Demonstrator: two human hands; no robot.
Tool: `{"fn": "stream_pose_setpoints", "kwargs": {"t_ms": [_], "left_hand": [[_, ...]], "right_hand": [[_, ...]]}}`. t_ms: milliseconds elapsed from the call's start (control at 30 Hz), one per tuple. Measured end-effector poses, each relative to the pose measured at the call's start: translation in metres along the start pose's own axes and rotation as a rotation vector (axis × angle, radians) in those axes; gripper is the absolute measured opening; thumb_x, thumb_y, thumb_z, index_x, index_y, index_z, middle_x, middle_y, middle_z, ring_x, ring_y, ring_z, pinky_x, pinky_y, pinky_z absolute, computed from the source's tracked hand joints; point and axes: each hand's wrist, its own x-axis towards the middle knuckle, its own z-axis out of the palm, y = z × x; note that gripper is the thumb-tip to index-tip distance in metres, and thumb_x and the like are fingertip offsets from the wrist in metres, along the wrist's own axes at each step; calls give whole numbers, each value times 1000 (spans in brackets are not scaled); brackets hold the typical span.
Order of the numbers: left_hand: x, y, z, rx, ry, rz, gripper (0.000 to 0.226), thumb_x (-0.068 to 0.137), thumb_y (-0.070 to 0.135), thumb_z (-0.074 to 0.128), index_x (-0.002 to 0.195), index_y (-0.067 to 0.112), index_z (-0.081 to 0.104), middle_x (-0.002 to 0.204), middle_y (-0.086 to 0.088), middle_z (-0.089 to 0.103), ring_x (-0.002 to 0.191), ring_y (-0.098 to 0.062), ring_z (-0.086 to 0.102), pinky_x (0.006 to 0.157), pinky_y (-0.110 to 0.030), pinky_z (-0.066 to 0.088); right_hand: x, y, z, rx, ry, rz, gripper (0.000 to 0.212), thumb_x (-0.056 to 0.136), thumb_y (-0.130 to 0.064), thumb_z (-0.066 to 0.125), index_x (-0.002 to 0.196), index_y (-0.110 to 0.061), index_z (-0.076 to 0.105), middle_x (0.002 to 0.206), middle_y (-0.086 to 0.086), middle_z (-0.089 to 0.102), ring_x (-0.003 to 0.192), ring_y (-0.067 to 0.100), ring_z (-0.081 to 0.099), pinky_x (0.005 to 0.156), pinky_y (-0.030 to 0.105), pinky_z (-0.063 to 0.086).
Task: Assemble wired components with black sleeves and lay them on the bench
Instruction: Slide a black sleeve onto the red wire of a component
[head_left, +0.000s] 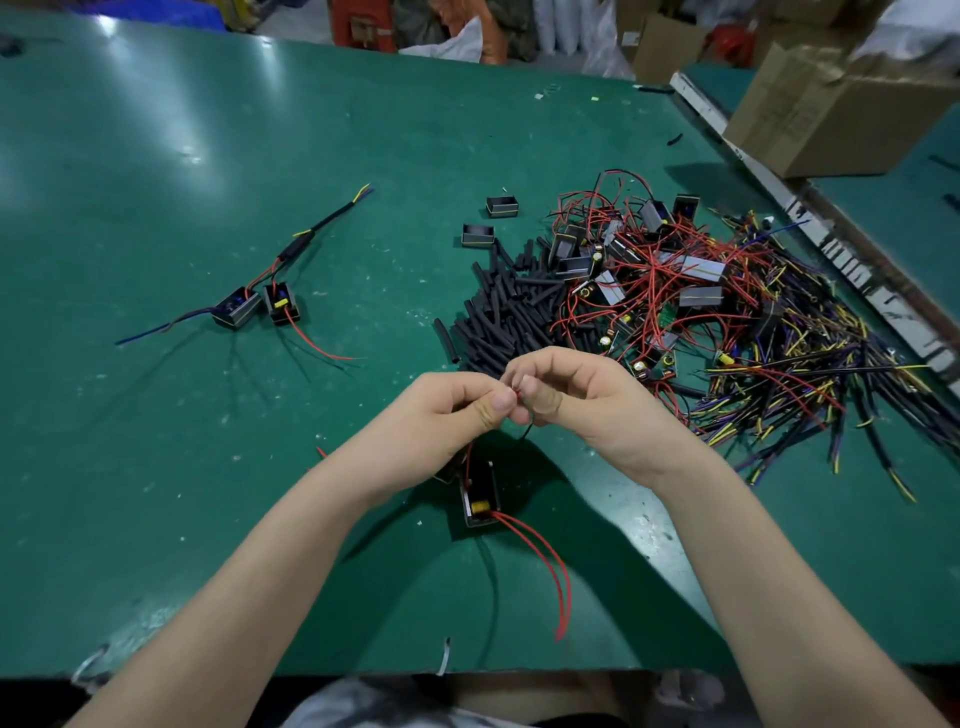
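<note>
a wide green bench (208, 156) fills most of the view, its surface scuffed, flecked with pale specks and shiny under overhead light. beyond its far edge the room is cluttered: cardboard boxes, white plastic bags and something orange-red. a large cardboard box (831, 104) sits at the far right, past a pale strip (779, 208) that runs along the bench's right side.

on the right half of the bench lies a big tangle of red, yellow and dark wires (753, 322) with small grey-and-black housings and circuit boards mixed in. just left of it, touching it, is a heap of black sleeves (509, 312) (short cut tubes, lying every way). two small open black housings (491, 221) stand near the far side of that heap; what is in them cannot be seen.

well apart on the left lie two finished wired components (257, 306), side by side, with a sleeved lead running away from them and a blue and a red wire trailing out.

near the front edge, both hands meet over the bench. the left hand (457, 410) and right hand (571, 395) are curled, fingertips together, pinching thin wire ends between them. below them hangs a black component (480, 493) with a yellow part inside, and two red wires (550, 571) curving out of it toward the front edge.
</note>
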Motion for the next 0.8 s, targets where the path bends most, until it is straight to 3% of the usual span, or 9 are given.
{"fn": "stream_pose_setpoints", "kwargs": {"t_ms": [100,200,300,433,533,633,733,800], "left_hand": [[0,2,-1,-48,4,-11,23,82,40,51,77,28,70,81,-1,59,76,-5,48,70,-10,38],[1,2,-3,-79,4,-37,23,81,40,52,74,27,70,81,4,60,75,-2,50,71,-7,40],[1,0,-3,-68,24,-65,23,79,43,53,74,28,70,76,14,63,74,2,51,70,-7,40],[0,0,-2,-44,61,-86,24,82,43,53,76,27,70,71,21,64,71,8,52,68,-7,39],[0,-2,-2,76,108,-103,22,92,36,55,78,28,70,66,14,60,64,1,50,63,-15,41],[-2,-3,4,280,97,-79,23,94,32,55,75,35,68,64,3,59,58,-11,48,62,-29,41],[-2,-5,8,279,120,-67,25,95,31,51,75,36,67,71,-7,62,66,-18,53,68,-32,43],[-1,-6,5,202,157,-62,26,96,29,51,76,35,67,71,-9,57,65,-11,47,64,-27,37]], "right_hand": [[-1,2,6,33,39,-20,16,84,-23,57,96,-15,65,75,-7,67,71,1,59,70,16,47],[-1,3,10,33,47,3,17,84,-28,57,93,-26,72,83,-1,65,73,1,57,72,22,43],[1,4,13,93,95,49,15,79,-31,62,86,-26,73,73,-7,66,71,2,58,74,27,41],[3,4,15,187,154,137,17,70,-35,68,81,-23,72,68,-7,67,68,2,59,67,20,42],[4,4,20,-14,294,147,6,82,-28,68,79,-23,68,65,-11,67,64,-4,57,62,13,42],[6,7,22,-445,555,16,13,92,-21,62,81,-25,60,76,-7,63,74,7,59,71,24,45],[7,0,18,-373,580,-72,16,94,-19,58,82,-28,59,76,-5,63,82,23,66,78,31,50],[6,-5,14,-271,513,-51,14,96,-20,56,87,-28,64,82,-4,67,84,18,66,73,23,51]]}}
